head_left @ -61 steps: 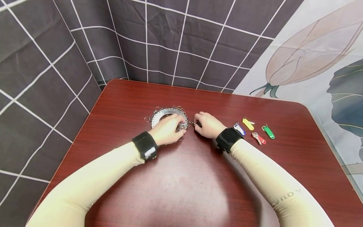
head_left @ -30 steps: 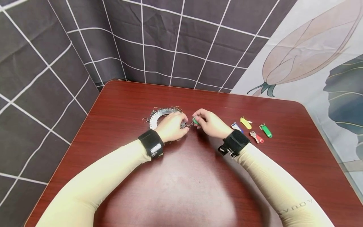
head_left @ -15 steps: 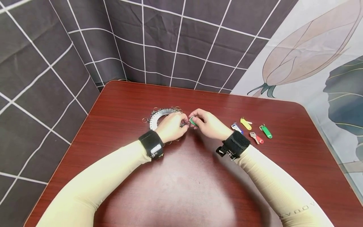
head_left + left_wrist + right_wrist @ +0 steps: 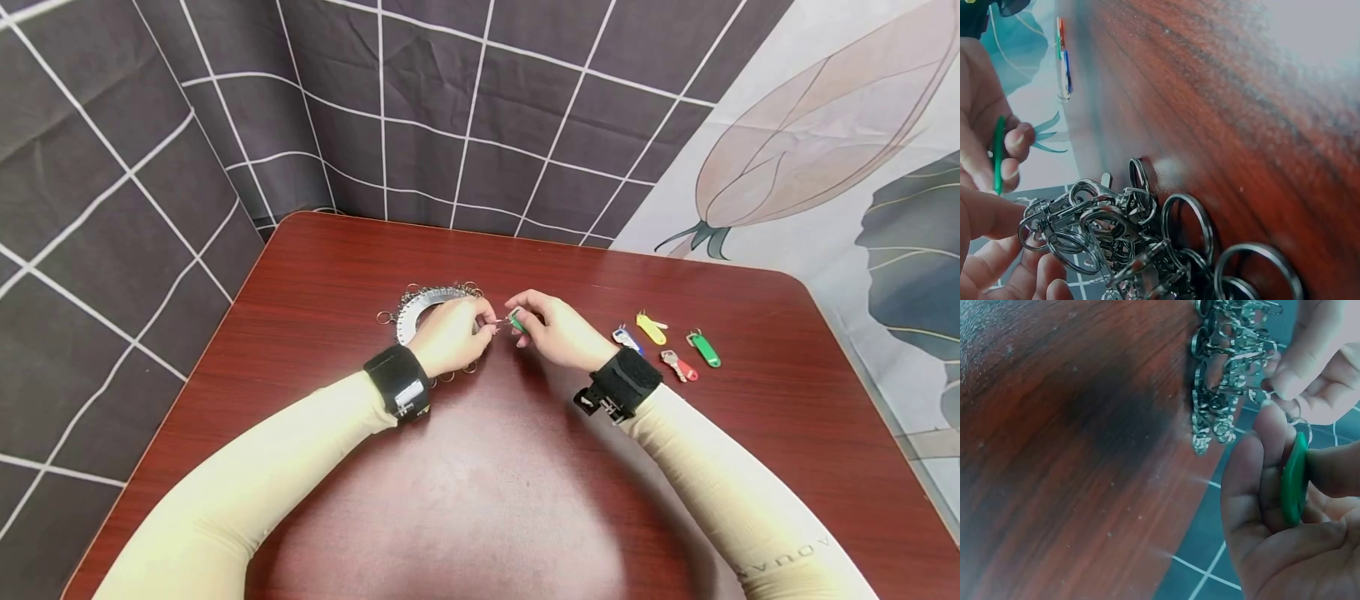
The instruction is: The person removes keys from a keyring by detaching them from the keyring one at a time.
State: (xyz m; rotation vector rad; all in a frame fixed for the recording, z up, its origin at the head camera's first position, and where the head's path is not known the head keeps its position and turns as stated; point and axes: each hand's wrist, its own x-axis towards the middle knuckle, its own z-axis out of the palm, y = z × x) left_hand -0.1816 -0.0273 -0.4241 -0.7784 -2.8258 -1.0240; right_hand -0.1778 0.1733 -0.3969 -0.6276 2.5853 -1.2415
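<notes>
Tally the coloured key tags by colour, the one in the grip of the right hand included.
Green: 2, one held by the right hand as green tag, one lying on the table as second green tag
Yellow: 1, yellow tag
Red: 1, red tag
Blue: 1, blue tag
Total: 5

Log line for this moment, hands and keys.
left hand: pinches clip on ring disc | right hand: pinches green key tag | four tagged keys: on table
</notes>
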